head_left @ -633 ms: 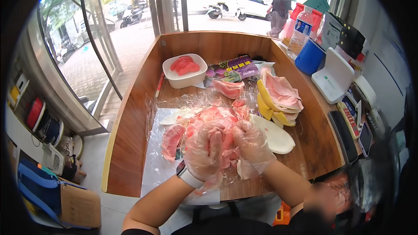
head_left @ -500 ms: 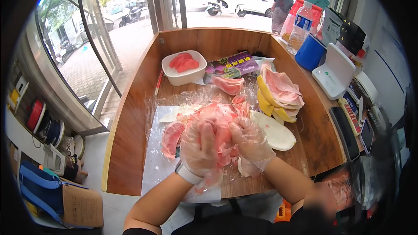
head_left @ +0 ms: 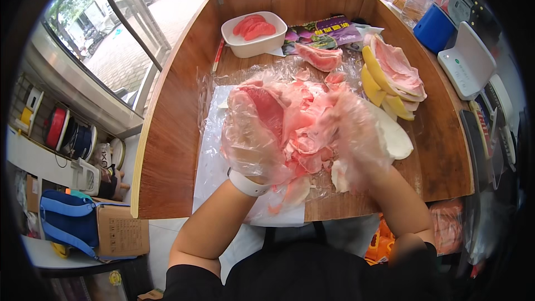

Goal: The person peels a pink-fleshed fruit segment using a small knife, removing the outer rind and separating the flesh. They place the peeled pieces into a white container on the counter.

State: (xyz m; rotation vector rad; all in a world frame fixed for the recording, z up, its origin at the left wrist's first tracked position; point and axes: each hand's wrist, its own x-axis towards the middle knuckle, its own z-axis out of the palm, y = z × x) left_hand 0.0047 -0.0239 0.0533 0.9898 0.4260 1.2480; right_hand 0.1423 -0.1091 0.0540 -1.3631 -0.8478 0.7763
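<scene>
Off the bench's left edge, below you, a blue bag (head_left: 64, 220) sits beside a cardboard box (head_left: 123, 235), and a red reel (head_left: 56, 128) lies on the shelf by the window.

On the bench (head_left: 173, 145) itself, a clear plastic sheet (head_left: 214, 156) covers the middle and hangs over the near edge. Your left hand (head_left: 253, 142), in a thin clear glove with a white wristband (head_left: 248, 184) at the wrist, is curled with its fingers partly closed around the left side of the pink pomelo flesh (head_left: 295, 125). You hold that fruit just above the sheet, near the middle of the bench and a little toward the near edge. Loose pink scraps and pale membrane lie on the sheet under it.

Toward the far edge, left of centre, a white tub (head_left: 253, 42) holds red peeled segments (head_left: 253, 27). A red pen (head_left: 217, 56) lies just left of it. Right of the tub lies a purple printed packet (head_left: 320, 30), and just nearer you than that, one pink wedge (head_left: 319, 57).

Your right hand (head_left: 356, 136), gloved the same way, closes on the right side of the pomelo flesh, fingers bent over it and pressing toward the left hand; both hands are clamped on the one piece.

Just right of that hand lies a white rind piece (head_left: 395, 136), and beyond it, by the bench's right edge, a stack of yellow peel (head_left: 384, 86) with pink pith upward. Off the far right corner stands a blue container (head_left: 434, 28) and a white device (head_left: 468, 61).
</scene>
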